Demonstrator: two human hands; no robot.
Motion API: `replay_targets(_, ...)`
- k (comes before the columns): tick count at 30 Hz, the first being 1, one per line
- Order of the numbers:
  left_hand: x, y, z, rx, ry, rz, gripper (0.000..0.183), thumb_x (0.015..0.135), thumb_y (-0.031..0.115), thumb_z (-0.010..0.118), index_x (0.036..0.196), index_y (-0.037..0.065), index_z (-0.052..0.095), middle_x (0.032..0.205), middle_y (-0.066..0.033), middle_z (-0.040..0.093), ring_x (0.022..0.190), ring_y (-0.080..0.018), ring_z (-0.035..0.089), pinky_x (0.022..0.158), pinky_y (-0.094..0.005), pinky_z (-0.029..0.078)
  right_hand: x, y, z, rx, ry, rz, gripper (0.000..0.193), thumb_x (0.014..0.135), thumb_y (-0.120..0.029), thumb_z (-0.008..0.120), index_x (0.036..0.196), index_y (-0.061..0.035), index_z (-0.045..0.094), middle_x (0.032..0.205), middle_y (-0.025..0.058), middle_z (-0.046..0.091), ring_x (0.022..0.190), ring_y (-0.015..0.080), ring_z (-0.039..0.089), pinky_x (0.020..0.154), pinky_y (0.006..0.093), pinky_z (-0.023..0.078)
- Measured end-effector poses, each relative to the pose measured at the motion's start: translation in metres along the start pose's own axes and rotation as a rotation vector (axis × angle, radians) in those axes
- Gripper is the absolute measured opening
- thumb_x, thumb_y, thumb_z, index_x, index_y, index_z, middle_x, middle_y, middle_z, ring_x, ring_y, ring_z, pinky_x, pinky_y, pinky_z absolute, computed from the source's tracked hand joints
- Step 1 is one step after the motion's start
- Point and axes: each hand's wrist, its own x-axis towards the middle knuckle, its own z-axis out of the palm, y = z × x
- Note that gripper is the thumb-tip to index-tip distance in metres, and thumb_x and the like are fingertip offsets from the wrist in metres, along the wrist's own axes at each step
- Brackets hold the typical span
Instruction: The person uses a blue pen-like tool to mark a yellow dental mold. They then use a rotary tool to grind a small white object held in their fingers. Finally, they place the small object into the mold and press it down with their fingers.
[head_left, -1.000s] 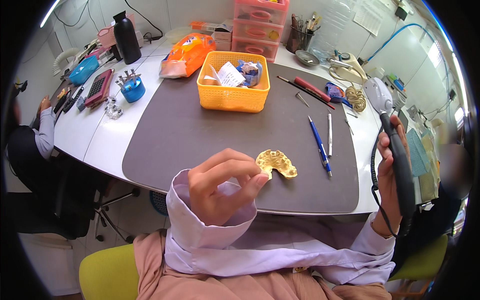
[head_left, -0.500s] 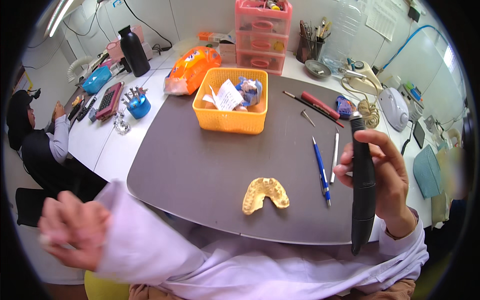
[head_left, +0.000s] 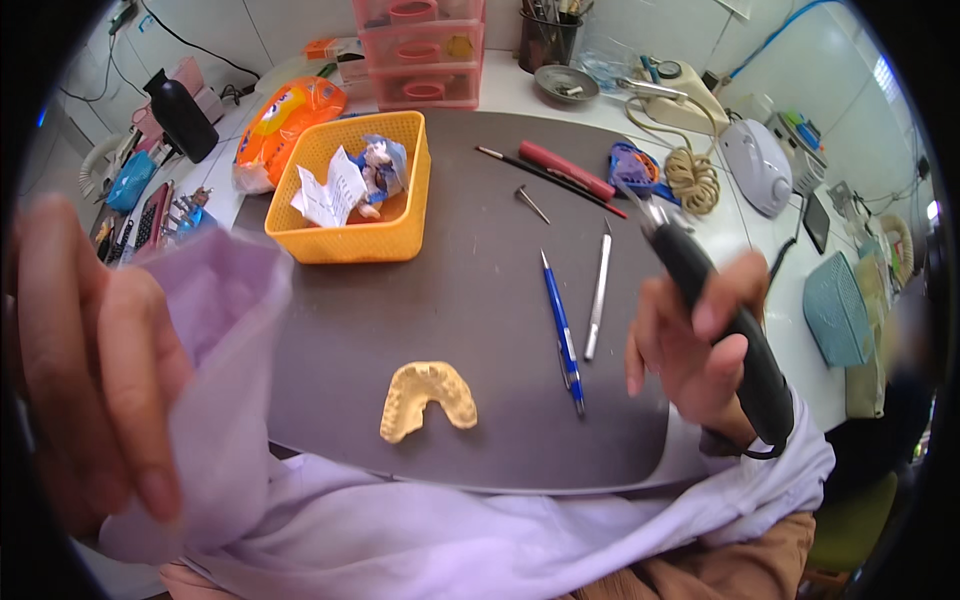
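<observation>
My right hand (head_left: 690, 350) holds a black rotary handpiece (head_left: 715, 300), tilted with its metal tip up and to the left, over the right edge of the grey work mat (head_left: 490, 320). My left hand (head_left: 100, 370) is raised close at the left, slightly blurred, its fingers pointing down and apart with nothing seen in them. Between the hands, a yellowish plaster dental model (head_left: 428, 400) lies near the front of the mat, its arch opening toward me. A blue mechanical pencil (head_left: 562, 335) and a slim silver knife-like tool (head_left: 598, 295) lie nearest my right hand.
A yellow basket (head_left: 345, 245) with crumpled paper stands at the mat's back left. Behind are pink drawers (head_left: 420, 55) and an orange packet (head_left: 285, 125). Further right lie a pink-handled tool (head_left: 565, 168), a screw-like pin (head_left: 532, 204), a coiled cord (head_left: 692, 182) and a teal basket (head_left: 838, 310).
My view has turned right, so the tabletop things sit further left. My left hand has come up closer. The handpiece has gone from upright to tilted, with its metal tip leaning left.
</observation>
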Motion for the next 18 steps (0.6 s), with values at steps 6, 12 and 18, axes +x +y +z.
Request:
replay_targets(6,0.002,-0.013,-0.031,-0.498,0.066,-0.207,0.014,0.092,0.019,0.047,0.080,0.011,0.046,0.075,0.0014,0.044,0.076,-0.0128,0.046,0.075,-0.0322,0.049,0.000,-0.007,-0.006,-0.113,-0.003,-0.137,0.036,0.084,-0.035,0.062,0.095,-0.0071,0.042,0.067,0.0163,0.048,0.052,0.0183,0.057,0.043,0.0259,0.045)
replay_targets(12,-0.013,-0.030,-0.010,-0.123,0.114,0.124,0.019,0.085,0.013,0.054,0.067,0.012,0.047,0.070,0.0030,0.043,0.075,-0.0167,0.048,0.072,-0.0315,0.048,0.016,-0.018,-0.011,-0.352,0.258,-0.328,0.036,0.085,-0.033,0.061,0.100,-0.0118,0.036,0.081,0.0077,0.042,0.060,0.0243,0.059,0.050,0.0337,0.053)
replay_targets(18,-0.058,0.025,-0.017,-0.022,0.134,0.674,0.014,0.074,0.021,0.065,0.064,0.013,0.059,0.086,0.0012,0.059,0.085,-0.0134,0.051,0.078,-0.0303,0.044,0.019,-0.077,-0.010,-0.097,0.230,-0.631,0.028,0.077,-0.016,0.068,0.092,-0.0087,0.045,0.088,0.0034,0.039,0.083,0.0128,0.045,0.073,0.0238,0.040)
